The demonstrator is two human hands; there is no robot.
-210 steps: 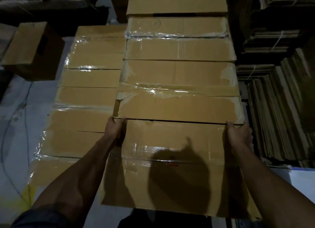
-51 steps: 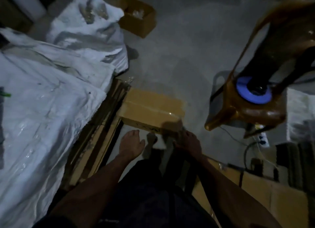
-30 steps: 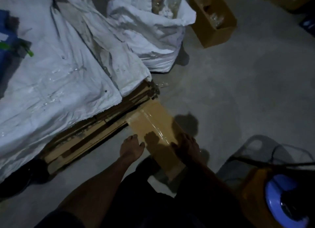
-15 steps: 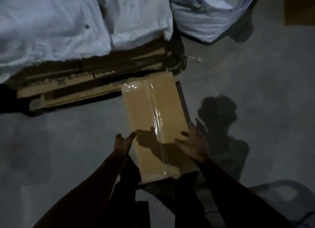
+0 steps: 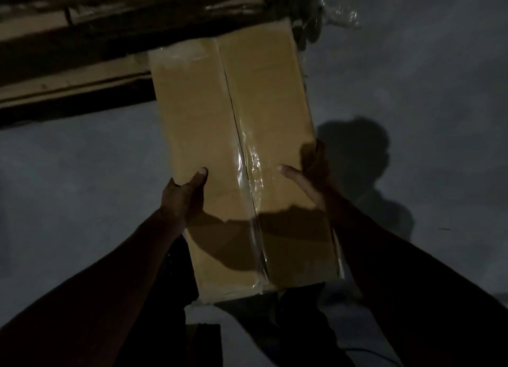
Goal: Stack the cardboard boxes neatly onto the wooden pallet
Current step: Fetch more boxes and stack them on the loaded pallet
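Cardboard fills the middle of the dim view: a long, flat brown box (image 5: 236,136) with a seam down its length and a strip of shiny clear tape along the nearer half of that seam. The left hand (image 5: 182,199) grips the box's left long edge, thumb lying flat on the top face and the other fingers hidden round the side. The right hand (image 5: 308,180) grips the opposite long edge the same way, thumb stretched across the top toward the tape, fingers curled over the right side where they fall in shadow. Both forearms reach in from the lower corners. The far end of the box lies by the wooden pallet (image 5: 71,72), whose dark and pale slats run across the upper left; whether that end rests on the slats or is just over them cannot be told. The near end reaches back over the person's dark trousers (image 5: 170,306). Grey concrete floor (image 5: 68,180) spreads on both sides, with a dark shadow on it just right of the box. A crumpled scrap of clear plastic (image 5: 342,16) lies on the floor near the box's far right corner.
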